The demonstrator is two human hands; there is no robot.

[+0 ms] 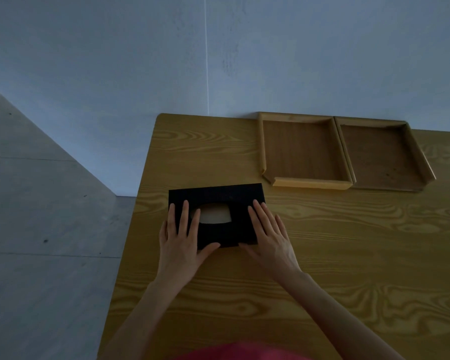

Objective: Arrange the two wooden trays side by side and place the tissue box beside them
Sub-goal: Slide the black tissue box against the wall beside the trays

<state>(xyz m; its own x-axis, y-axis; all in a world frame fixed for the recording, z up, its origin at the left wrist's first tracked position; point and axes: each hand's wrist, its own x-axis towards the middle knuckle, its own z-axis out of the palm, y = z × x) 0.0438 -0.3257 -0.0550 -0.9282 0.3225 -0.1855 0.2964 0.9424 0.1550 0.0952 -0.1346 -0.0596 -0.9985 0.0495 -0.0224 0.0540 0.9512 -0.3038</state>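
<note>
A black tissue box (218,196) with a pale tissue in its oval opening lies on the wooden table near its left edge. My left hand (183,237) covers the box's left end and my right hand (268,235) its right end, fingers flat on top and thumbs at the near side. Two wooden trays stand side by side against the wall at the back: the left tray (303,149) and the right tray (382,154), touching along one long side. The box is to the left of them and nearer to me.
The table (322,255) ends at the left, just past the box, with grey floor (37,255) below. A pale wall (218,61) runs behind the trays. Pink clothing shows at the bottom edge.
</note>
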